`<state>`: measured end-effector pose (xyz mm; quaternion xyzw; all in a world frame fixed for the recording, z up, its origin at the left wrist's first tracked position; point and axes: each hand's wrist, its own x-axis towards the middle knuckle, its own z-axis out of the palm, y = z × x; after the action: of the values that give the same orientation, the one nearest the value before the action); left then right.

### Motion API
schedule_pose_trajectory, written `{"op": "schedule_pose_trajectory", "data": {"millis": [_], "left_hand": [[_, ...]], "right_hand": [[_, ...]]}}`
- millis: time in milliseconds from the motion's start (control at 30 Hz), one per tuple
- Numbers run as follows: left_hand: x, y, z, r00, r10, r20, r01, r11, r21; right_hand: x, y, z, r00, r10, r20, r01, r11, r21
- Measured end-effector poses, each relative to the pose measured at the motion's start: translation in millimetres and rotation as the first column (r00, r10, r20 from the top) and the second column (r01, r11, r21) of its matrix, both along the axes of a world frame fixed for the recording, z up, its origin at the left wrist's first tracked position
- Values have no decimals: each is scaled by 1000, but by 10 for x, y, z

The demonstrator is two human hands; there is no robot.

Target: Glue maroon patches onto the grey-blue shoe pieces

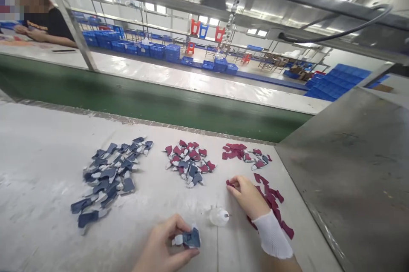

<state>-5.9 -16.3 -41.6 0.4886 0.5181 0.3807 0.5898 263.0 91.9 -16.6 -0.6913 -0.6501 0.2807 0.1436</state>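
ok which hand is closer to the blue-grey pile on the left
Left. The left hand, holding a blue-grey piece, is right of the pile and nearer the camera; the right hand, pinching a maroon piece, is farther right, past the bottle.

A dark blue-grey plastic part [192,239] with pale, whitish ends sits in the left hand [164,242], held between the thumb below and the fingers above. One pale end points left into the grip, another sticks up at the top, and its blue-grey face is turned toward the view. A small, deep maroon piece [229,183] is at the fingertips of the right hand [245,193], mostly covered, well apart from the blue-grey part.
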Motion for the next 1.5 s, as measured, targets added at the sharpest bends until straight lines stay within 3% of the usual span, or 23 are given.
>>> {"op": "schedule_pose_trajectory", "data": {"millis": [133,300,400,533,633,767,867,1100,1167,1267,1367,1500], "left_hand": [[7,-19,-19,996,-20,-86,29,994,106],[26,-67,24,992,121,-26,-118,987,111],[41,-93,93,990,135,28,-138,986,99],[63,-150,162,995,98,37,-99,994,39],[92,-200,172,998,62,-14,-62,998,-5],[142,-239,164,999,25,-38,-25,1000,-3],[174,-241,189,999,5,-41,-4,1000,31],[173,-218,237,992,1,-127,10,996,89],[160,-210,221,986,4,-164,12,995,98],[142,-189,186,982,-15,-186,32,996,89],[130,-157,147,980,-25,-199,44,995,92],[138,-118,112,963,6,-271,41,985,167]], "right_hand": [[-85,75,-56,998,35,59,-34,999,-27],[-21,-2,107,997,80,-14,-81,993,-89],[69,-186,239,991,47,-125,-63,991,-121],[121,-682,374,958,-23,-287,-37,979,-202],[50,-1083,426,862,-88,-500,-62,960,-275],[-132,-1334,479,672,-65,-738,-258,913,-316],[-245,-1298,517,650,-23,-760,-327,894,-307],[-251,-1192,501,629,-117,-768,-246,908,-340],[-161,-1199,511,671,-83,-737,-220,927,-305],[43,-1131,554,829,24,-558,-147,973,-177],[227,-843,572,945,-23,-326,-12,994,-105],[347,-150,466,977,-68,-201,52,995,-84]]}}
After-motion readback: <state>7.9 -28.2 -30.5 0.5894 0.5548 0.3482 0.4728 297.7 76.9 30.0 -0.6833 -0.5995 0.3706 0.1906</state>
